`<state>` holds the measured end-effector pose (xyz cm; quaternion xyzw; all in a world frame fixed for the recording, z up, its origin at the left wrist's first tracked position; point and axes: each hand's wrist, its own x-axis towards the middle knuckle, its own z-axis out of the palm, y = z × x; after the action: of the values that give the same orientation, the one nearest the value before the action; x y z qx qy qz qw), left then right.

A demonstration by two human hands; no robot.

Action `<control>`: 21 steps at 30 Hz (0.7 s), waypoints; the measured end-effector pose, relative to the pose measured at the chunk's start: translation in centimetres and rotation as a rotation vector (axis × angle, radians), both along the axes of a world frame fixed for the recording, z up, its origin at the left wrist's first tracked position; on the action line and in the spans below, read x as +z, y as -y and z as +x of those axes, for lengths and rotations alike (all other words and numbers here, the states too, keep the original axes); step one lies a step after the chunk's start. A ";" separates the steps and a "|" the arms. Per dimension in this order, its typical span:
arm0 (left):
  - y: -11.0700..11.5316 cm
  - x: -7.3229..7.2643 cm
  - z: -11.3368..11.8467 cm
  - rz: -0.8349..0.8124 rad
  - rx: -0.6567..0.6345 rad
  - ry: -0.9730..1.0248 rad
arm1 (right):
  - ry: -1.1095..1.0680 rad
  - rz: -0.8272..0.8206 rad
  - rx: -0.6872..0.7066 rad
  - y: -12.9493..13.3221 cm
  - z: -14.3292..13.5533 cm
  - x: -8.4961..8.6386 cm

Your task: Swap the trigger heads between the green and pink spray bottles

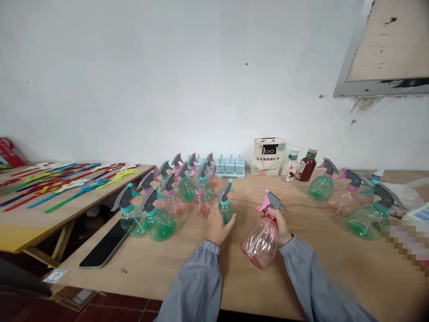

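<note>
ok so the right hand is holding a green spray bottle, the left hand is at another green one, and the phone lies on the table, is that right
Not quite: the head view shows a pink spray bottle in the right hand, not a green one. The left hand is at a green spray bottle, and the phone lies on the table.
</note>
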<state>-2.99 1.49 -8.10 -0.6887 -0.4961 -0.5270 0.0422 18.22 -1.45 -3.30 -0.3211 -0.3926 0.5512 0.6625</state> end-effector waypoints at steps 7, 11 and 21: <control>0.2 0.1 0.0 -0.011 -0.023 -0.002 | 0.048 -0.059 0.081 0.5 -0.2 0.8; 0.1 0.0 -0.1 -0.011 -0.044 0.000 | 0.059 -0.037 -0.033 0.5 0.0 0.7; 0.0 -0.1 -0.3 0.000 -0.079 0.005 | 0.288 0.113 -0.196 2.4 4.7 0.8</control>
<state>-3.27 1.54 -8.21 -0.7063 -0.4687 -0.5302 0.0201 22.89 -3.85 -2.47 -0.3957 -0.4806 0.4094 0.6670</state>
